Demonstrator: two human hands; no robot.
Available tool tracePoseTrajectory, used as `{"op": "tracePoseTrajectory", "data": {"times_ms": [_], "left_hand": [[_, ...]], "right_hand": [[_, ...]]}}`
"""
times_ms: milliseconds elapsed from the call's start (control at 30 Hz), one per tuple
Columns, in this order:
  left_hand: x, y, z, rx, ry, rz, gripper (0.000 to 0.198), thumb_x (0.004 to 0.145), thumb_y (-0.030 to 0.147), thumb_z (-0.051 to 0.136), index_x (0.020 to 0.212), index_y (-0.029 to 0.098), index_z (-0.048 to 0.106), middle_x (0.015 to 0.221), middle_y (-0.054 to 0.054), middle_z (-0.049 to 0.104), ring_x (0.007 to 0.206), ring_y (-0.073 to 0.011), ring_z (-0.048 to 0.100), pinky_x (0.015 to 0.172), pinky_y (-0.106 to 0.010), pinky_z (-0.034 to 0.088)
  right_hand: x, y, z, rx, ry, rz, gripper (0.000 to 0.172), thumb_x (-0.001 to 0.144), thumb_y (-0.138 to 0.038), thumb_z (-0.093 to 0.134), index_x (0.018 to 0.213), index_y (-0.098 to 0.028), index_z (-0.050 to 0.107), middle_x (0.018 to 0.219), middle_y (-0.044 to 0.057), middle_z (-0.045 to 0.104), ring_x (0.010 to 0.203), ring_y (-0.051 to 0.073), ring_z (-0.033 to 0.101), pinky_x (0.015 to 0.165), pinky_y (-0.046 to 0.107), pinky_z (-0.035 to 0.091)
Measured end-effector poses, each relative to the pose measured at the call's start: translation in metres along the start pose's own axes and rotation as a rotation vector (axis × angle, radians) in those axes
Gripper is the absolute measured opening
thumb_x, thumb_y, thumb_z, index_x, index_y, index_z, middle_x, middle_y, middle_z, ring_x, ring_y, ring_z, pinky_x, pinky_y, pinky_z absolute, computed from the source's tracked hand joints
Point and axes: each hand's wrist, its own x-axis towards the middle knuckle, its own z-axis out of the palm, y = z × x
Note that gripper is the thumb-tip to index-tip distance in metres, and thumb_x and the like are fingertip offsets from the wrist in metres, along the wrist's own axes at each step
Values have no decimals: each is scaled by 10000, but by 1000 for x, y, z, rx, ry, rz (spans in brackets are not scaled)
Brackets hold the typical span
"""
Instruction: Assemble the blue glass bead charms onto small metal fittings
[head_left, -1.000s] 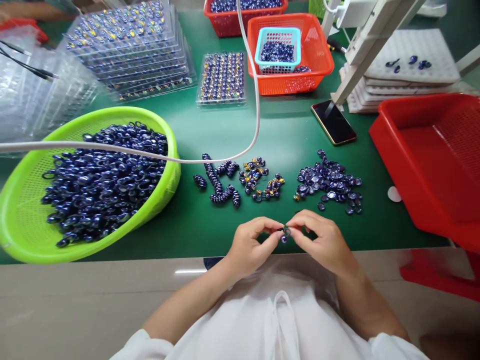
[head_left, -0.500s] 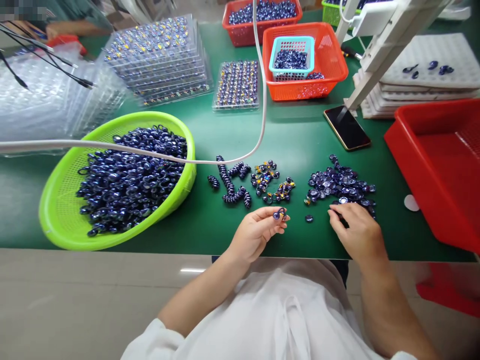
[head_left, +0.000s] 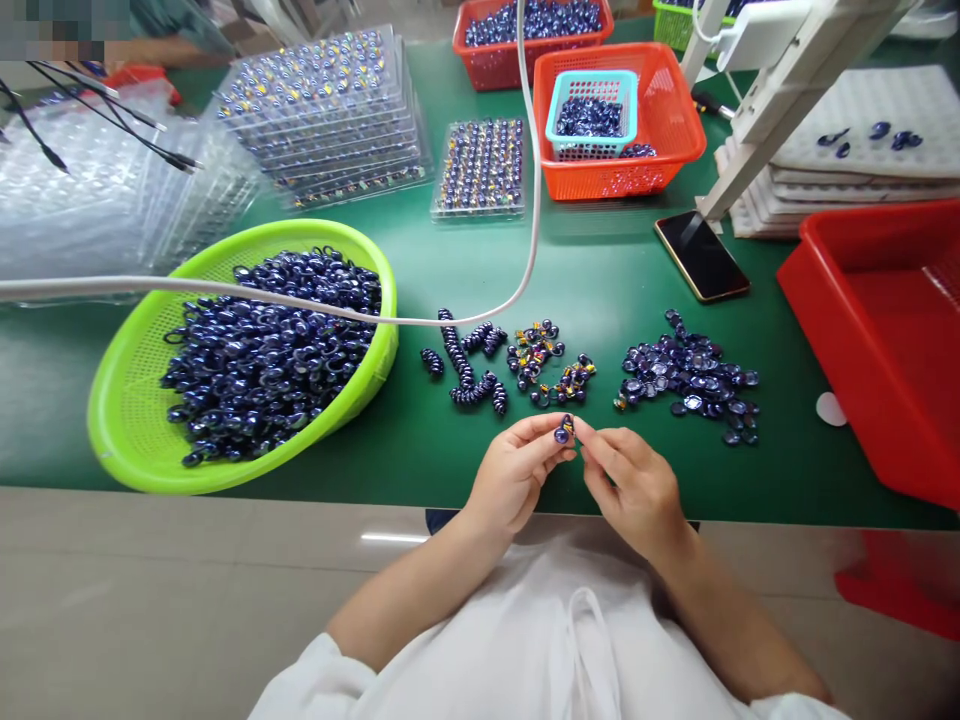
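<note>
Pinch first: I read the left hand [head_left: 517, 478] as clenched, its grip on a small blue piece [head_left: 562, 433] between thumb and forefinger, just above the tabletop [head_left: 420, 450]. The right hand [head_left: 634, 490] meets it from 3 o'clock, its grip closed on the same piece (anything extra in those fingertips is too small to tell). Both hands are equally near. Yellow-flecked pieces [head_left: 551, 365] lie at 12 o'clock, the loose blue pile [head_left: 686, 380] at 2, and the green basket [head_left: 300, 230] at 10.

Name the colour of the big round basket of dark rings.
Lime green plastic basket, shown best in the head view.
</note>
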Motion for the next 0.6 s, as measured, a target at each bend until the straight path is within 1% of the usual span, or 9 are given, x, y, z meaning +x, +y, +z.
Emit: {"op": "tracePoseTrajectory", "data": {"times_ms": [100,167,233,333,400,500,600], "left_hand": [[0,-1,1,-22,48,25,235,661,197,884,868,133,792,863,-44,770,756,-112,678,783,-245,525],[0,-1,2,-35,69,35,227,663,195,881,862,131,792,867,-49,774,769,-121,685,797,-257,529],[1,-2,3,-58,83,42,218,658,188,880,849,132,791,861,-49,774,772,-126,689,799,-261,532],[2,-3,4,-98,95,31,224,640,178,886,837,132,789,837,-40,769,770,-121,691,774,-242,532],[2,-4,4,-111,94,20,236,634,173,890,842,132,788,838,-37,768,778,-119,693,777,-236,533],[2,-4,4,-111,85,12,249,628,178,897,845,138,781,839,-27,766,786,-118,697,813,-244,537],[0,-4,4,-92,66,22,246,644,191,895,854,149,774,841,-25,770,812,-132,715,865,-275,544]], "right_hand": [[2,3,4,-125,-25,-59,714,915,-78,564,1558,-292,340,944,61,705,778,196,644,742,346,547],[2,3,5,-168,-35,-82,737,912,-76,569,1574,-263,306,938,70,705,761,199,637,722,347,531],[2,3,7,-183,-40,-99,742,911,-76,567,1579,-252,295,942,75,706,769,202,639,715,348,525],[1,1,8,-156,-45,-87,710,916,-79,557,1565,-258,330,947,77,706,799,208,653,728,358,536],[2,-1,8,-71,-37,-45,678,920,-79,552,1545,-268,370,966,76,712,832,210,671,755,364,556],[4,-7,5,172,-36,69,594,931,-87,548,1479,-303,468,1058,65,729,896,195,700,800,346,585],[4,-10,0,384,-31,253,477,943,-118,567,1374,-322,571,1079,35,733,825,157,711,762,303,604]]}}
